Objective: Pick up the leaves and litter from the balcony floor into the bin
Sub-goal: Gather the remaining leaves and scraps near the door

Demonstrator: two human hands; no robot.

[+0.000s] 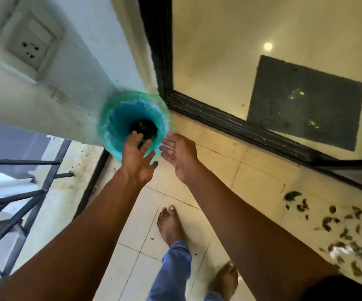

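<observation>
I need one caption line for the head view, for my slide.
Both open hands over the green-lined bin; leaves remain on the balcony floor.

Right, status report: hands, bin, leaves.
Both hands open, empty: left hand over the bin, right hand beside it. Dark debris inside. Leaves scattered on floor at right. Nothing blocking.

Green-lined bin point(110, 118) upright just past the fingertips, dark leaf debris inside; dry leaves point(336, 227) scattered well right of fingers.
</observation>
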